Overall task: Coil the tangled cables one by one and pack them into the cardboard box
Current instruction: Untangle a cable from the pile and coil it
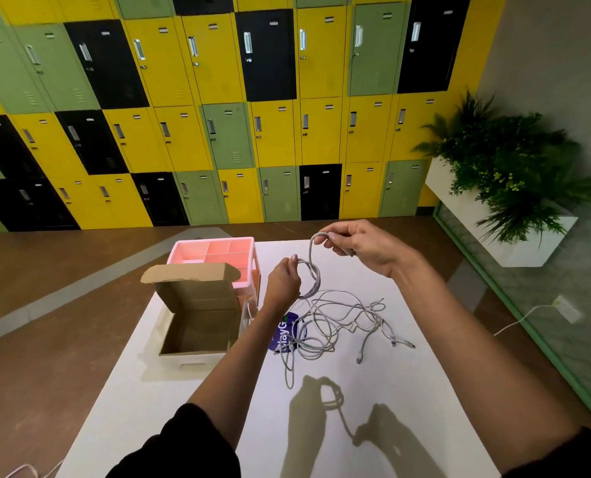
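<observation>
You hold one grey cable (313, 270) up over the white desk (407, 391).

Your left hand (283, 281) pinches the small coil; your right hand (359, 244) grips the strand rising from it; the tangled cables (338, 322) lie below, right of the open cardboard box (197, 315); a pink tray (214, 257) sits beyond.

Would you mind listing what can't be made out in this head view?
- Cardboard box floor: near wall hides its front part.
- Purple packet: left forearm and tangled cables cover its print.
- Cable count in the tangle: strands overlap.
- Plug types: too small.
- Coiled cable end in the right hand: hidden by fingers; the left hand covers the coil's edge.
</observation>
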Demonstrator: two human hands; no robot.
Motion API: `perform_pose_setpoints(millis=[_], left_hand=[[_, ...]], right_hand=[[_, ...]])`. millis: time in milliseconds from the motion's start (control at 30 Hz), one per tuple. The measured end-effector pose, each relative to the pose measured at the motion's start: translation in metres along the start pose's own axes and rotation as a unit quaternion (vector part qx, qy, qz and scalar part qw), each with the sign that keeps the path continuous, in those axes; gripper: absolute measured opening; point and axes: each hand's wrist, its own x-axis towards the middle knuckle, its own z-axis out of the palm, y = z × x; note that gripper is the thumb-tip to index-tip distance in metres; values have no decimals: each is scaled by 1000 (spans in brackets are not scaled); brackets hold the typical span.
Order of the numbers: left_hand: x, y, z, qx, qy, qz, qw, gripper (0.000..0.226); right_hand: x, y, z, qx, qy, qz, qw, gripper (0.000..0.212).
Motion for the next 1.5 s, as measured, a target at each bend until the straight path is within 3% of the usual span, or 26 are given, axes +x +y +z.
perform_pose_setpoints(millis=[133, 267, 333, 567, 767, 967, 1167, 1400, 1500], left_hand=[[4, -8, 3, -39, -9, -60, 997, 43], [2, -10, 10, -49, -29, -91, 994, 45], [-1, -10, 11, -41, -32, -95, 994, 45], [-21, -10, 14, 56, -12, 26, 998, 32], [-29, -16, 18, 167, -21, 30, 985, 27], [-26, -28, 14, 33, -14, -31, 999, 36], [-20, -34, 3, -24, -31, -10, 999, 35], [-14, -42, -3, -124, -45, -44, 990, 32], [-14, -33, -2, -127, -39, -56, 990, 32]], right_hand=[[1, 12, 5, 90, 8, -11, 996, 27], [2, 22, 16, 262, 31, 9, 965, 28], [3, 23, 22, 292, 47, 19, 955, 30], [7, 25, 29, 283, 127, 39, 950, 34], [6, 24, 37, 257, 168, 43, 951, 34], [12, 6, 18, 179, 193, 26, 965, 34], [18, 16, 4, 271, 265, 63, 923, 35], [6, 79, -10, 197, 337, 246, 887, 23], [0, 102, -2, 106, 327, 304, 888, 15]])
